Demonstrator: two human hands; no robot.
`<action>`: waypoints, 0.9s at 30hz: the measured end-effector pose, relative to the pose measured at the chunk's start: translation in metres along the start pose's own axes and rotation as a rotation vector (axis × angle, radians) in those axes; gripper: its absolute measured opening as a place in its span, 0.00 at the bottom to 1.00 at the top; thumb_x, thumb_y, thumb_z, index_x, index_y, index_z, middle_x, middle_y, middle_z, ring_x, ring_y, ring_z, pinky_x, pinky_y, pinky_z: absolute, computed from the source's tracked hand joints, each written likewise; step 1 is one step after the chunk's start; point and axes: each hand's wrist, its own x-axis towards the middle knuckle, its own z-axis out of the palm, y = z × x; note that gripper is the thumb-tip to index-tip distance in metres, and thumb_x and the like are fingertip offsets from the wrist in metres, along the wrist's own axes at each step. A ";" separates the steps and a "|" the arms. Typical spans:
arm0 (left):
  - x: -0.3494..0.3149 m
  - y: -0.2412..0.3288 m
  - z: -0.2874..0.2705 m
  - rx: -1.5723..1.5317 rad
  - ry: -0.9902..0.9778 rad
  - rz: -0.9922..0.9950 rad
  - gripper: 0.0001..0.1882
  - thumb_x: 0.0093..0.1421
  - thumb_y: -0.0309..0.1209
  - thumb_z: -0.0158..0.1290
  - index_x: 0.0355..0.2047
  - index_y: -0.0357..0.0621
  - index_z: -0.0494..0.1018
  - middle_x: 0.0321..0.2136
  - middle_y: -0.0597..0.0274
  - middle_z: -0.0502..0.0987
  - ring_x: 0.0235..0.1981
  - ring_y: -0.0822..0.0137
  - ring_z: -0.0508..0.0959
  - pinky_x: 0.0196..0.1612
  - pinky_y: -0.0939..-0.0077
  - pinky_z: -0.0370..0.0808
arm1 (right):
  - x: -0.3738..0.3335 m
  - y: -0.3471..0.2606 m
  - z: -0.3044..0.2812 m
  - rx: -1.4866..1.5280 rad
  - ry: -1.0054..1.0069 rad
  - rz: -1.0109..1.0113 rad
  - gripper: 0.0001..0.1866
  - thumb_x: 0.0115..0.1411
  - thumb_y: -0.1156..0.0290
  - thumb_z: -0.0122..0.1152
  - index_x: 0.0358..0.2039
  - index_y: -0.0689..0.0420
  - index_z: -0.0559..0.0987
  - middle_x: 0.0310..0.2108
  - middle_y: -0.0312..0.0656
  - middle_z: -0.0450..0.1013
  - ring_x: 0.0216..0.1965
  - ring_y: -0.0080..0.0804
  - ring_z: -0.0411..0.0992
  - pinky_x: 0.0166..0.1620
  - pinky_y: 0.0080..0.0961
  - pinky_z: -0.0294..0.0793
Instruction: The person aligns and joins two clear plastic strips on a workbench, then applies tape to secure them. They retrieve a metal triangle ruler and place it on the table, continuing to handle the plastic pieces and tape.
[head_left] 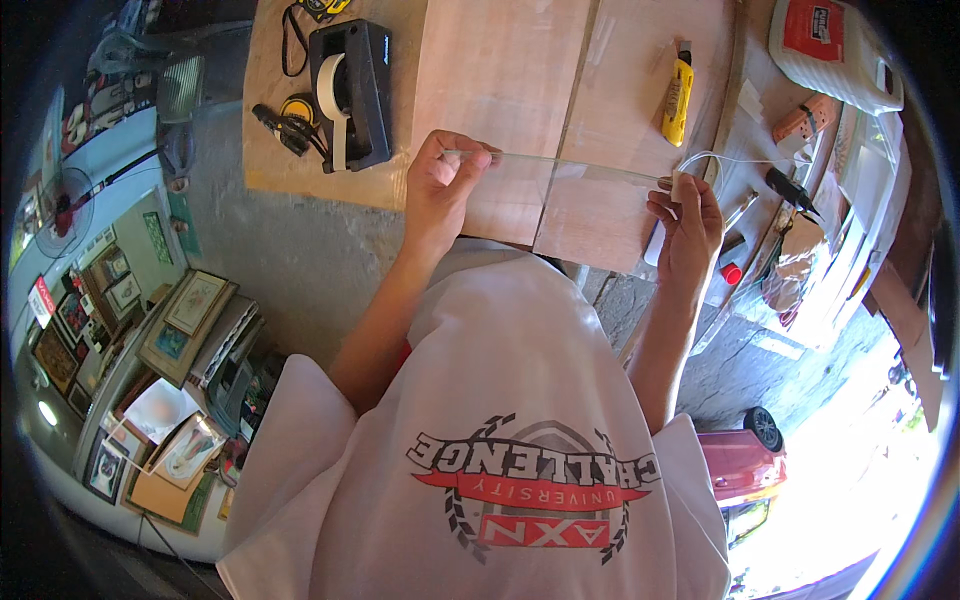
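Observation:
A clear sheet that looks like glass spans the space between my two hands, its thin edge showing as a pale greenish line above the wooden tabletop. My left hand pinches one end between thumb and fingers. At the other end my right hand has its fingers closed on the sheet. A small pale piece shows at my right fingertips; its kind is unclear. Because the sheet is transparent, its full outline is hard to make out.
A black tape dispenser with a tape roll stands at left on the table. A yellow utility knife lies at far right. Beyond it are a white jug, a thin white cord and a red cap.

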 end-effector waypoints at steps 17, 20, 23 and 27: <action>0.002 0.002 -0.001 0.172 0.009 0.037 0.11 0.65 0.35 0.57 0.36 0.41 0.70 0.35 0.56 0.80 0.39 0.66 0.79 0.50 0.67 0.74 | 0.002 -0.002 -0.003 0.015 -0.040 -0.014 0.10 0.67 0.65 0.58 0.39 0.61 0.77 0.32 0.40 0.78 0.30 0.27 0.78 0.36 0.24 0.79; 0.002 0.000 -0.003 0.177 0.002 0.042 0.10 0.66 0.34 0.56 0.37 0.41 0.70 0.36 0.56 0.79 0.39 0.64 0.79 0.49 0.65 0.75 | 0.001 -0.002 -0.003 0.015 -0.034 -0.012 0.11 0.68 0.65 0.58 0.39 0.61 0.77 0.33 0.41 0.78 0.30 0.27 0.78 0.36 0.24 0.79; 0.003 -0.001 -0.004 0.173 -0.019 0.045 0.09 0.66 0.34 0.56 0.37 0.41 0.70 0.36 0.56 0.79 0.40 0.64 0.79 0.49 0.64 0.76 | 0.001 -0.001 -0.003 0.025 -0.040 -0.017 0.11 0.68 0.65 0.57 0.40 0.61 0.76 0.33 0.42 0.78 0.30 0.27 0.78 0.36 0.24 0.80; 0.004 -0.001 -0.006 0.186 -0.025 0.032 0.09 0.66 0.34 0.55 0.37 0.41 0.70 0.36 0.56 0.79 0.40 0.63 0.80 0.49 0.63 0.76 | 0.001 0.000 -0.002 0.013 -0.034 -0.026 0.11 0.68 0.65 0.57 0.40 0.61 0.76 0.34 0.43 0.79 0.30 0.27 0.78 0.36 0.24 0.79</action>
